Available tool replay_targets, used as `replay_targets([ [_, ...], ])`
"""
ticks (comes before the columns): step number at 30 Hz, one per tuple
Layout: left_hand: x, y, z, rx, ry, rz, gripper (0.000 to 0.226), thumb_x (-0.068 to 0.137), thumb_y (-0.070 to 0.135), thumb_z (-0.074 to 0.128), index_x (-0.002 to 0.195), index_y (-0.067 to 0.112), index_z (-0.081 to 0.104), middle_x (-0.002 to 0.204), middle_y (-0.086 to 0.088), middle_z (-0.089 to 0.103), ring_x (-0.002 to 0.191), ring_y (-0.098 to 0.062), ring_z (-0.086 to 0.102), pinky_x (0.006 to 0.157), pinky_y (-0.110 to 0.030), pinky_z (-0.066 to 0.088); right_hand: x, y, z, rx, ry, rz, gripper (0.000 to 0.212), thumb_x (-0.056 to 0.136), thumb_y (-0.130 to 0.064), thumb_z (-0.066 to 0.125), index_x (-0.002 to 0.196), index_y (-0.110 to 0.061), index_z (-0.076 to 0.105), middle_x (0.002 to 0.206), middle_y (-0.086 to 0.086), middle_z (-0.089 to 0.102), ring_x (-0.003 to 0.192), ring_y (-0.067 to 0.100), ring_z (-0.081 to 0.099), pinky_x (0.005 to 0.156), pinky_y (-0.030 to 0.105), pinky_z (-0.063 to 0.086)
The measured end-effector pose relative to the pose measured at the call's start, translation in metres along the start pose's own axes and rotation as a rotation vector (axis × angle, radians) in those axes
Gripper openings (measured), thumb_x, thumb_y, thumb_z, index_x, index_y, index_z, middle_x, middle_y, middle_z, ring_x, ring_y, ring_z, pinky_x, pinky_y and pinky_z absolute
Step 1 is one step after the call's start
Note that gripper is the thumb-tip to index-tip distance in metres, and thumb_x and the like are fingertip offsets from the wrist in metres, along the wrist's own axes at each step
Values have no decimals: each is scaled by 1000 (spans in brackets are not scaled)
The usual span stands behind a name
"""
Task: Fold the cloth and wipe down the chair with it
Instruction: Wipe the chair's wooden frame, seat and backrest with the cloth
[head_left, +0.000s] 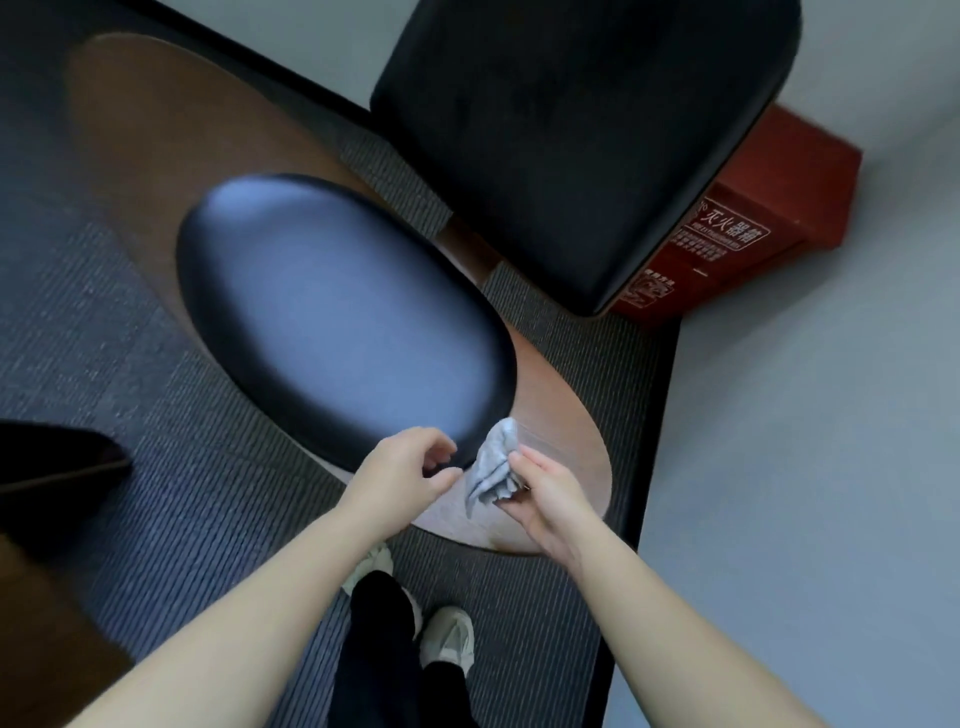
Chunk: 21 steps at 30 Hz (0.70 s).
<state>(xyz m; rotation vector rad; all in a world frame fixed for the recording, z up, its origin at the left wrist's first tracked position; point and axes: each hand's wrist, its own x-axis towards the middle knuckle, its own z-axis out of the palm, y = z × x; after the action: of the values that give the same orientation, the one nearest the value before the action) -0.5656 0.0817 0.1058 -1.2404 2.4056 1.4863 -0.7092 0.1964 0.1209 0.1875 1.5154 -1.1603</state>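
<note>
A crumpled grey cloth (491, 467) hangs bunched between my two hands, just past the near edge of the black oval chair seat (337, 317). My right hand (545, 499) holds the cloth from the right, fingers and thumb pinching its folds. My left hand (405, 467) hovers just left of the cloth with fingers curled; whether it touches the cloth is unclear. The seat sits over a round brown wooden base (561, 431).
A large black upholstered chair (582, 140) stands behind the seat. A red fire-extinguisher box (753, 223) sits against the grey wall at right. Grey ribbed carpet (130, 338) covers the floor. My legs and pale shoes (447, 639) are below.
</note>
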Motion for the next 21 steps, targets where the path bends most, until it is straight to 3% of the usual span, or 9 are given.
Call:
replay_targets([
  [2, -22, 11, 7, -54, -27, 6, 29, 79, 32, 77, 104, 22, 67, 99, 11, 65, 91, -5, 60, 86, -26, 49, -18, 6, 2, -1, -25, -18, 20, 101, -11, 45, 96, 1, 61, 82, 18, 52, 70, 24, 51, 66, 34, 56],
  [4, -43, 16, 13, -48, -27, -12, 33, 77, 37, 77, 105, 26, 64, 99, 14, 62, 92, -4, 57, 82, -24, 46, -34, 14, 7, -14, -55, -29, 25, 100, -16, 49, 103, 3, 64, 76, 15, 59, 68, 23, 57, 73, 40, 56],
  [7, -70, 13, 10, -59, 90, -72, 14, 87, 28, 66, 96, 19, 63, 88, 9, 63, 84, -11, 58, 70, -25, 43, -50, 26, 14, -63, -128, -27, 28, 96, -20, 56, 111, 2, 64, 85, 12, 69, 76, 22, 65, 77, 41, 54],
  [9, -86, 5, 2, -109, 174, -175, 11, 91, 21, 57, 88, 11, 62, 79, 0, 64, 80, -20, 59, 66, -26, 42, -57, 36, 21, -117, -153, 1, 24, 91, -16, 63, 111, -2, 65, 97, 16, 69, 85, 26, 65, 77, 39, 51],
  [11, -102, -10, -9, -175, 222, -288, 11, 91, 19, 56, 86, 12, 63, 77, -1, 65, 77, -20, 59, 59, -21, 39, -61, 47, 30, -180, -150, 34, 18, 88, -7, 65, 106, -3, 64, 97, 19, 65, 86, 29, 62, 74, 39, 49],
  [15, -133, -54, -31, -280, 261, -433, 11, 92, 20, 56, 86, 21, 65, 80, 3, 65, 79, -17, 59, 66, -29, 42, -64, 73, 65, -209, -138, 67, 11, 87, -5, 63, 97, -9, 62, 89, 11, 66, 77, 25, 64, 70, 36, 53],
  [18, -163, -99, -50, -246, 280, -505, 17, 94, 19, 52, 82, 19, 65, 79, 3, 64, 79, -17, 58, 63, -28, 40, -65, 109, 105, -314, -145, 100, 9, 89, -10, 62, 98, -9, 63, 89, 8, 67, 78, 22, 65, 72, 37, 54],
  [21, -206, -157, -71, -182, 289, -595, 16, 95, 19, 52, 85, 17, 65, 77, 6, 61, 82, -20, 56, 65, -31, 35, -76, 159, 154, -419, -177, 123, 12, 88, -8, 60, 99, -8, 65, 88, 8, 65, 76, 18, 65, 65, 32, 56],
])
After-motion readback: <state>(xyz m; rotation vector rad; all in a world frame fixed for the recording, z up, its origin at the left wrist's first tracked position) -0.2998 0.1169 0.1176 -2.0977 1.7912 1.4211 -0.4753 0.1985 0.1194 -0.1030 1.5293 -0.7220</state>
